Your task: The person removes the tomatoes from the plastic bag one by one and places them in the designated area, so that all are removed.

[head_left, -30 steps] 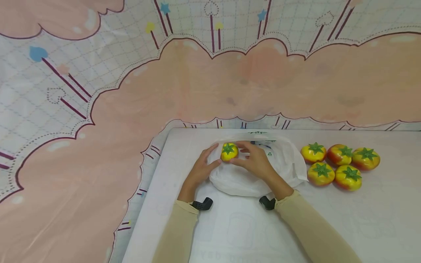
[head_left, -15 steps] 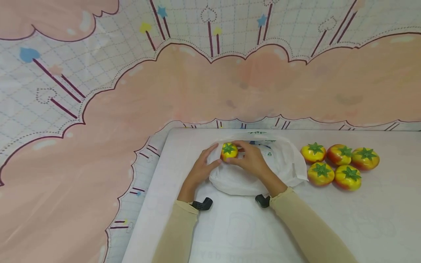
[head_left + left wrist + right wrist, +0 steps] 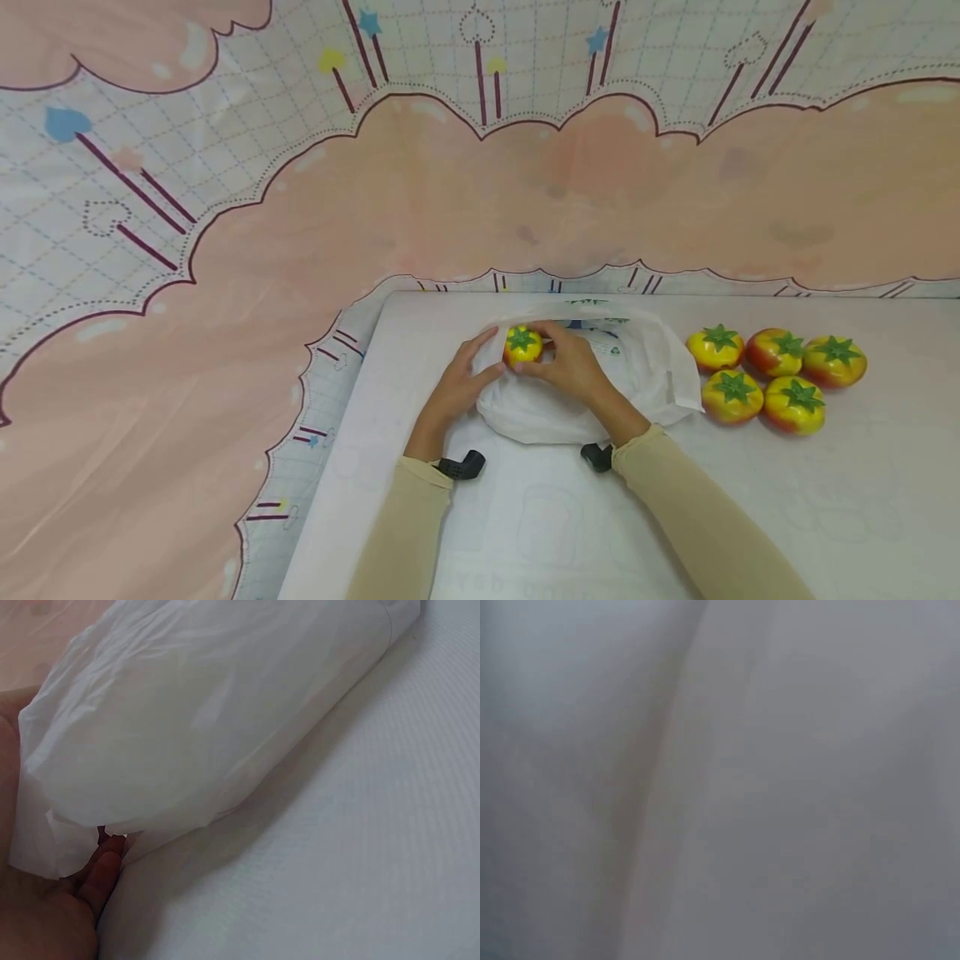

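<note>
A white plastic bag (image 3: 547,417) lies spread on the table with its mouth open upward. My right hand (image 3: 573,362) reaches over it, thumb and fingers around a glossy yellow-and-red tomato-like fruit (image 3: 522,346) with a green star-shaped leaf top. This fruit sits at the left side of the bag's opening. My left hand (image 3: 456,385) grips the bag's left edge, thumb and fingers spread apart around the fruit's left side. In the left wrist view the bag (image 3: 172,735) bulges above the fingers (image 3: 101,877). Only blurred white film fills the right wrist view.
Several matching fruits (image 3: 731,397) stand in two rows right of the bag, the nearest close to its right corner. The white table (image 3: 862,500) has its left edge beside my left arm and its back edge against a cartoon-printed cloth (image 3: 480,200).
My right hand and forearm have shifted slightly left, toward the fruit. The left hand and the loose fruits on the right have stayed in place.
</note>
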Tool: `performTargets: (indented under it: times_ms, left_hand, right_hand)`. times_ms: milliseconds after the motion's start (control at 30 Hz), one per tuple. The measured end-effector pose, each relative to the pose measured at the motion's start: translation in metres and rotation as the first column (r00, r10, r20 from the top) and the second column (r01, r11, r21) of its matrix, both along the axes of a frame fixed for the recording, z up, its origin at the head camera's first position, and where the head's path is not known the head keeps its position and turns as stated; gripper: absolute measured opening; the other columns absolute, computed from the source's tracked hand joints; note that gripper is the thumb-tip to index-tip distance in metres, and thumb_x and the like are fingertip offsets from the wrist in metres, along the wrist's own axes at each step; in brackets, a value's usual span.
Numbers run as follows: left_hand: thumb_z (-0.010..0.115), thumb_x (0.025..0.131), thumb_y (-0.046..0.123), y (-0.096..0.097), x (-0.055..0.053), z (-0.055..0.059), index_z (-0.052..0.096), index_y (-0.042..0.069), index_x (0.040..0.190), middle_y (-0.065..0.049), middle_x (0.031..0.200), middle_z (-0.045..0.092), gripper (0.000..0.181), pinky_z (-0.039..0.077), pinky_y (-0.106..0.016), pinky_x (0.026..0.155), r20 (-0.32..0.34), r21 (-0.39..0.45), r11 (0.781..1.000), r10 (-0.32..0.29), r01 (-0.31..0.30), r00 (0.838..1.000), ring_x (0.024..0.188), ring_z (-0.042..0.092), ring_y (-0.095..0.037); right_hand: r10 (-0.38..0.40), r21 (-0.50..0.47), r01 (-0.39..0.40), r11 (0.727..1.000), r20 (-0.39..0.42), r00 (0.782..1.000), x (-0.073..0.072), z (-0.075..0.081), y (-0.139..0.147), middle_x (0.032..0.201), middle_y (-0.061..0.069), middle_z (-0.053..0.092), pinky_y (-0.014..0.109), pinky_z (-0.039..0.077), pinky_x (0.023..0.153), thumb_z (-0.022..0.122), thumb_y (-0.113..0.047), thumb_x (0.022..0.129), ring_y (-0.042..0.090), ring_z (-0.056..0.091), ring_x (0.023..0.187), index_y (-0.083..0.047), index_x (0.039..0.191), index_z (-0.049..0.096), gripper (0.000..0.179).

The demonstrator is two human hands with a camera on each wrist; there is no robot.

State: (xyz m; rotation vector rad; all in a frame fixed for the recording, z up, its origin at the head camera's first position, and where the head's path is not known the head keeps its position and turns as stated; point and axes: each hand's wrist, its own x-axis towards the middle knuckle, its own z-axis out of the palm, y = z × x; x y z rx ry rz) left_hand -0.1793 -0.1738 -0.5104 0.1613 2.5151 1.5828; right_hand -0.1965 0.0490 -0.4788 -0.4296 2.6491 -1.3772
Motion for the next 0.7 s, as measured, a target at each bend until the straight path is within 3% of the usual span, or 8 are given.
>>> performTargets:
  times_ms: [700]
  left_hand:
    - [0.070,0.094,0.041,0.0007,0.0005,-0.0010,0.043,0.053,0.149,0.004,0.163,0.036,0.062,0.021,-0.067,0.123,0.005,-0.011,1.000,0.013,-0.013,1.000,0.156,0.025,-0.030]
  right_hand:
    - [0.004,0.063,-0.004,0.998,0.000,1.000,0.0014,-0.0033,-0.0017,0.132,0.010,0.066,0.046,0.054,0.100,0.084,-0.036,0.085,0.028,0.064,0.111,-0.016,0.144,0.053,0.070]
